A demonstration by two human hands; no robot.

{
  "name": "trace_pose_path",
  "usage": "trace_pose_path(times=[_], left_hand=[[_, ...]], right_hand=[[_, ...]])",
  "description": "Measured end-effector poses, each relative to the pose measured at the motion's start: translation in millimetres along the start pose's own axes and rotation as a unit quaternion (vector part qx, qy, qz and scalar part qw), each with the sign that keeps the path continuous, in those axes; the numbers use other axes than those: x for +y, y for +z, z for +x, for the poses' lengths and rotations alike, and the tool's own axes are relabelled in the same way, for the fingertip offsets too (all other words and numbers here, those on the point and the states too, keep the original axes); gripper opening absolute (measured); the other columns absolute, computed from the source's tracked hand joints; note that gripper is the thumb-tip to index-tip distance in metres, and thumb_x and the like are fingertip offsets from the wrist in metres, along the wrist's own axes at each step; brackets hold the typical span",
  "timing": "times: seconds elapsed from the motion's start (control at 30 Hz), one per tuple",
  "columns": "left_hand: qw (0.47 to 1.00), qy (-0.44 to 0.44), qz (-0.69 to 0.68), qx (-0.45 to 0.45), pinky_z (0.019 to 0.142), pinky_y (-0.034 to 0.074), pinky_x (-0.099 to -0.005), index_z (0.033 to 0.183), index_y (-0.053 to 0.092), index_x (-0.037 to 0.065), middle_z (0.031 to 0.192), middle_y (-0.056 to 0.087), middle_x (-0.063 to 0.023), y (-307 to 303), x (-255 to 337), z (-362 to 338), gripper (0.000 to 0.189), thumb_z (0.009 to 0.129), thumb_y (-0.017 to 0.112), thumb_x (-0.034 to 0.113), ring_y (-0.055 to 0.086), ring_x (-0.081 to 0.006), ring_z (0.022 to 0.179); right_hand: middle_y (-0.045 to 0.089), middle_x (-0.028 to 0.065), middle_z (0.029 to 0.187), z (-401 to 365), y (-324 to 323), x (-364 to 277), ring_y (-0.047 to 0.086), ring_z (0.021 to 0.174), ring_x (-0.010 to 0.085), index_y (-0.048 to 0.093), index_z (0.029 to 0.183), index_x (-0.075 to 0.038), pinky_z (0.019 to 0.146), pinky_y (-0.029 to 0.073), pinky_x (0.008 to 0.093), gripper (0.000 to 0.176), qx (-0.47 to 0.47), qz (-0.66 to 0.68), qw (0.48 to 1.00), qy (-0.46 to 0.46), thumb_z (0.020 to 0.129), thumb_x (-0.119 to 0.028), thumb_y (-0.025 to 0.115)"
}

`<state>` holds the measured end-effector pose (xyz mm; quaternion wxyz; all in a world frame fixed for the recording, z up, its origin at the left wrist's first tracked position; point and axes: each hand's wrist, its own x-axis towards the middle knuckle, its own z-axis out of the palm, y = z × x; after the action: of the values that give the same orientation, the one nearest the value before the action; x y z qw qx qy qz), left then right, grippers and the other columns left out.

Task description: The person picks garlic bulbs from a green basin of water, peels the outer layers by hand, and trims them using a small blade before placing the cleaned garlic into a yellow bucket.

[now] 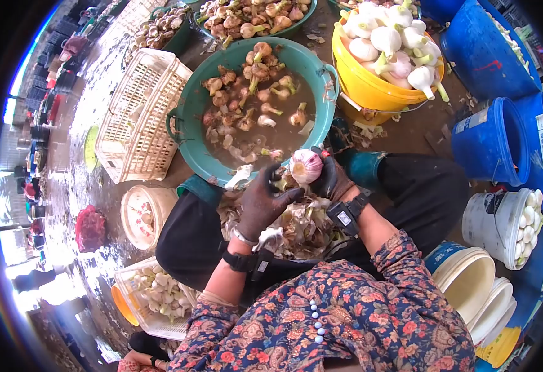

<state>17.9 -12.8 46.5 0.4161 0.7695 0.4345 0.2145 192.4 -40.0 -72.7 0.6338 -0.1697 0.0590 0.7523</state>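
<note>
A peeled-down garlic bulb (305, 166), white with purple streaks, is held in my right hand (336, 180), which wears a dark glove. A small red bit shows at that hand's fingertips, its kind too small to make out. Just left of the bulb is my left hand (262, 201), gloved too, its fingers apart and its thumb stretched toward the right. Below both hands, a heap of papery garlic skins (308, 229) lies in my lap. The green tub (187, 133) in front of me holds muddy water and unpeeled garlic bulbs (246, 93).
A yellow bucket (358, 74) piled with white garlic stands front right. Blue buckets (482, 136) and a white bucket (491, 220) of garlic line the right. On the left are a cream crate (138, 118), a pale bucket (153, 195) and a basket (181, 322) of garlic.
</note>
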Motion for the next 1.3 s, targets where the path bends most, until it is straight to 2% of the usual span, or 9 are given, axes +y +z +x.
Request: trace_pose_path(times=[0.2,0.27,0.53,0.73,0.83,0.9,1.0,1.07,1.3], left_hand=[[0.974,-0.137,-0.179,-0.039,0.052,0.045,-0.0232,0.105,0.058,0.002,0.078,0.06,-0.0025,27,-32,9,0.033,0.083,0.066,0.025,0.057,-0.0101,0.06],[0.872,-0.243,-0.422,0.043,0.048,0.043,-0.0211,0.1,0.059,0.005,0.072,0.056,0.0002,6,-41,10,0.025,0.088,0.06,0.026,0.053,-0.007,0.057],[0.991,-0.049,-0.095,-0.083,0.081,0.049,-0.0306,0.139,0.023,-0.001,0.127,0.045,-0.0173,-11,-52,11,0.088,0.075,0.075,0.029,0.054,-0.0212,0.106],[0.786,-0.241,-0.568,-0.033,0.082,0.048,-0.03,0.121,0.047,0.002,0.107,0.056,-0.0064,-19,-92,42,0.055,0.081,0.067,0.033,0.056,-0.0186,0.097],[0.756,0.026,-0.626,0.189,0.1,0.038,-0.0377,0.129,0.037,0.0,0.125,0.048,-0.0152,-112,-133,89,0.077,0.076,0.067,0.048,0.047,-0.0259,0.116],[0.51,0.166,-0.844,0.012,0.105,0.032,-0.043,0.137,0.021,-0.002,0.139,0.031,-0.0236,-158,-94,105,0.092,0.075,0.069,0.045,0.036,-0.0346,0.127],[0.957,0.112,-0.247,0.106,0.093,0.043,-0.0332,0.136,0.028,-0.001,0.125,0.049,-0.0189,-142,-113,150,0.077,0.08,0.067,0.034,0.05,-0.0246,0.113],[0.948,-0.174,-0.254,0.082,0.084,0.047,-0.0309,0.13,0.041,0.001,0.112,0.058,-0.0141,-101,-115,177,0.064,0.078,0.068,0.028,0.056,-0.0218,0.102],[0.969,-0.22,0.099,0.049,0.083,0.047,-0.0314,0.118,0.052,0.003,0.109,0.062,-0.0133,29,-259,225,0.065,0.065,0.077,0.03,0.06,-0.023,0.098]], right_hand=[[0.061,0.0068,0.107,-23,28,5,0.059,0.097,0.017,0.053,0.116,-0.006,0.088,0.047,0.0319,0.033,-0.022,-0.346,0.913,-0.214,0.092,-0.029,0.05],[0.062,0.0053,0.104,-14,11,-8,0.06,0.094,0.0152,0.055,0.113,-0.008,0.084,0.049,0.03,0.033,0.05,-0.025,0.998,-0.013,0.09,-0.032,0.051],[0.063,0.0023,0.086,-6,31,3,0.06,0.075,0.0123,0.06,0.1,-0.008,0.065,0.049,0.0244,0.029,0.147,-0.194,0.969,-0.05,0.088,-0.034,0.057],[0.059,0.0016,0.078,-26,64,-2,0.056,0.063,0.0107,0.058,0.1,-0.007,0.057,0.049,0.0266,0.05,0.167,-0.329,0.929,-0.008,0.085,-0.055,0.052],[0.06,0.0041,0.08,-22,61,-7,0.057,0.065,0.013,0.058,0.1,-0.005,0.058,0.049,0.0273,0.055,0.183,-0.3,0.936,-0.016,0.085,-0.058,0.049],[0.06,0.0041,0.079,-17,54,-5,0.057,0.065,0.0129,0.057,0.1,-0.005,0.059,0.049,0.0271,0.054,0.181,-0.297,0.937,-0.014,0.086,-0.057,0.049],[0.061,0.0043,0.079,-9,47,3,0.057,0.065,0.0131,0.058,0.101,-0.004,0.059,0.049,0.0278,0.053,0.199,-0.312,0.929,0.001,0.088,-0.054,0.048],[0.06,0.0037,0.08,-6,47,4,0.056,0.066,0.012,0.059,0.105,-0.003,0.06,0.048,0.0273,0.054,0.217,-0.344,0.914,0.002,0.088,-0.054,0.049],[0.056,-0.0009,0.075,3,36,2,0.051,0.062,0.007,0.062,0.104,-0.004,0.055,0.044,0.0222,0.053,0.254,-0.379,0.89,0.004,0.086,-0.053,0.053]])
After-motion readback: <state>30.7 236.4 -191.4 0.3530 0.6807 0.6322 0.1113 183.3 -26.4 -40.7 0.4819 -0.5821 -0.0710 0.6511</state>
